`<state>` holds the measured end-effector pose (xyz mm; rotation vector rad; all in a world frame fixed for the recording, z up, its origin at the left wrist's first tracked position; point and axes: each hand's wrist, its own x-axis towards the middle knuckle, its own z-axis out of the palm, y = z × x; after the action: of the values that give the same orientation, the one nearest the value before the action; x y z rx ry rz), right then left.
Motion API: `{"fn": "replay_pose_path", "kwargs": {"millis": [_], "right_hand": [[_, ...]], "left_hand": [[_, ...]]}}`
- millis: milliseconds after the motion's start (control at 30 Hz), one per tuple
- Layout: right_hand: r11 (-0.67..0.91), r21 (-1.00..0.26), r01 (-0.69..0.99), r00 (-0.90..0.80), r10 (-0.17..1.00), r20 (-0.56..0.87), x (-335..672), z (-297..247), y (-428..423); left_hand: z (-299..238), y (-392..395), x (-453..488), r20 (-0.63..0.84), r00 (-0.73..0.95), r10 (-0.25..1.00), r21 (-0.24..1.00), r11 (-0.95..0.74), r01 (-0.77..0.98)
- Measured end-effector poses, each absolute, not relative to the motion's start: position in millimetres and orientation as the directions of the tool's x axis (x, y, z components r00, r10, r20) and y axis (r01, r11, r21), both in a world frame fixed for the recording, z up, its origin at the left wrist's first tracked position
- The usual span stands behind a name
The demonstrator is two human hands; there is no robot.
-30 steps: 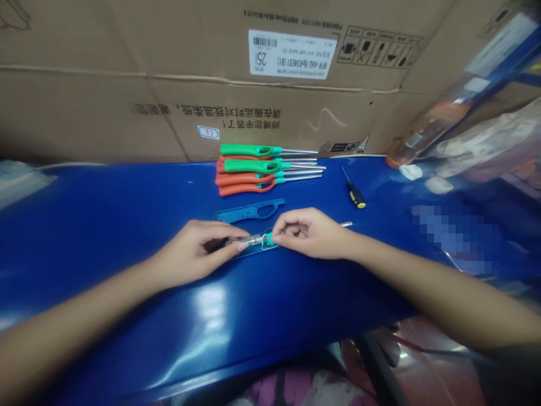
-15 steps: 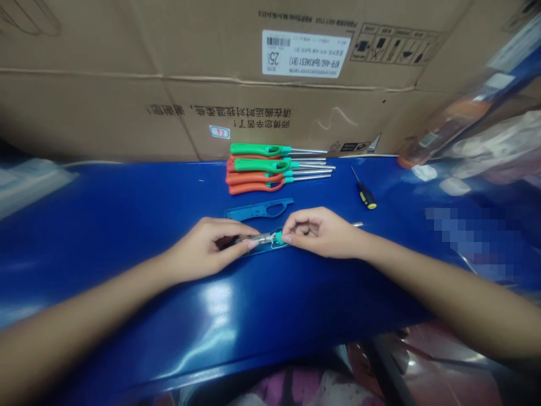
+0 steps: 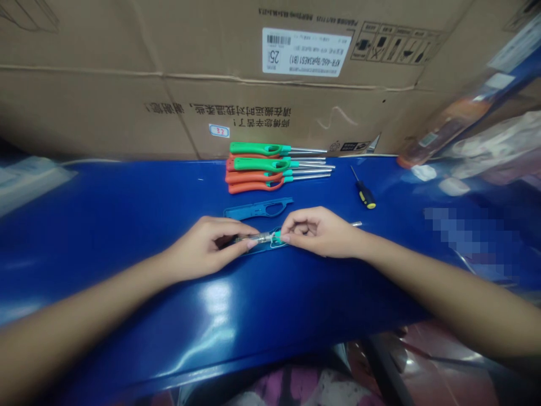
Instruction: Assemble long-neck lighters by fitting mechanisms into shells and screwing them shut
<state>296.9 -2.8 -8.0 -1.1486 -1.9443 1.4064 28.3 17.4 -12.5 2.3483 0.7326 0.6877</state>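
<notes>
Both my hands meet over a half-built long lighter [image 3: 265,239] lying on the blue table [image 3: 127,225]. My left hand [image 3: 209,245] pinches its clear tube end. My right hand [image 3: 318,230] pinches the teal part, and the metal rod tip [image 3: 357,224] sticks out past that wrist. The lighter sits in a blue half-shell, mostly hidden under my fingers. A second blue half-shell [image 3: 258,209] lies just behind my hands.
A stack of finished green and orange lighters [image 3: 270,167] lies further back. A small black and yellow screwdriver [image 3: 365,194] rests to their right. Large cardboard boxes [image 3: 211,79] wall off the back. Plastic bags [image 3: 486,141] pile up at the right.
My view shifted slightly, so everything slid a little to the right in the picture. Both hands keep the same pinch on the lighter.
</notes>
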Motion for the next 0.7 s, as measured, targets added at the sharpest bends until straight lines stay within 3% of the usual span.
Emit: {"fn": "replay_pose_path", "kwargs": {"millis": [700], "right_hand": [[0.089,-0.947,0.307,-0.521,0.849,-0.089,294.7,-6.7,-2.4]], "left_hand": [[-18.9,18.8,28.3,0.374,0.733,0.567,0.548,-0.773,0.319]]}}
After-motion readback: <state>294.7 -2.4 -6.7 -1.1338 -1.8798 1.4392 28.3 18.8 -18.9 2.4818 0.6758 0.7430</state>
